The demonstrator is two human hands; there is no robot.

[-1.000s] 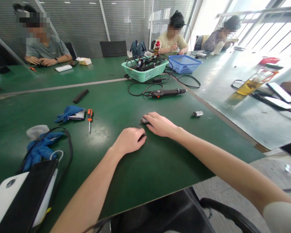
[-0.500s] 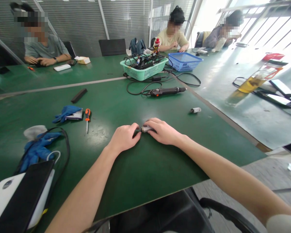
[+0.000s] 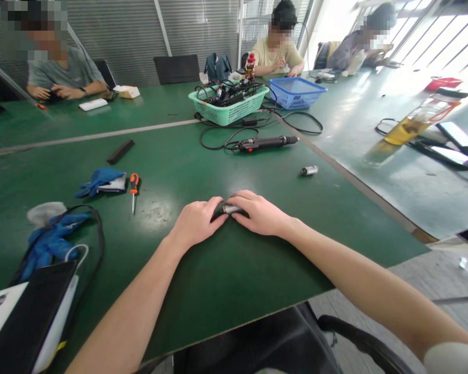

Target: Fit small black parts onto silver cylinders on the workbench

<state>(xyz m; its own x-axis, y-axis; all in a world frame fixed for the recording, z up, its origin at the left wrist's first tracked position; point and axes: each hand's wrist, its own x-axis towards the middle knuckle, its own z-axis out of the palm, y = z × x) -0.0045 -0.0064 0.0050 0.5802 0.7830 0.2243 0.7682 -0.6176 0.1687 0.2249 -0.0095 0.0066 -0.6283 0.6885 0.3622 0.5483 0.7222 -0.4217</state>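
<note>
Head camera looks down at the left hand (image 3: 197,223) and right hand (image 3: 259,213), both resting on a green desk (image 3: 234,275) with their fingers curled inward. Between them, a small metal cylinder (image 3: 231,209) lies on its side, its ends pinched from both sides by the fingertips, so both hands are closed on it. Most of the dark end of the cylinder is hidden by the fingers.

At 2 o'clock from the hands, well apart from them, a second metal cylinder (image 3: 309,170) lies on the desk. At 12 o'clock sits an electric screwdriver (image 3: 263,142), its black cable (image 3: 218,140) looping back toward a mint-green plastic basket (image 3: 234,111) crammed with tools and wires. A blue plastic basket (image 3: 296,93) stands just beside that one, toward 1 o'clock.

At 10 o'clock lie an orange-handled screwdriver (image 3: 133,189) and, just beside it, a blue glove (image 3: 99,179) on some white paper, with a black bar (image 3: 120,151) farther out. At 8 o'clock, a blue glove (image 3: 50,244) lies near a black-and-white tablet case (image 3: 27,317).

At 2 to 3 o'clock, on a paler, sunlit desk (image 3: 409,192), stands a bottle of yellow liquid (image 3: 421,124). Two seated co-workers (image 3: 276,57) (image 3: 60,70) work at the far end and far left.
</note>
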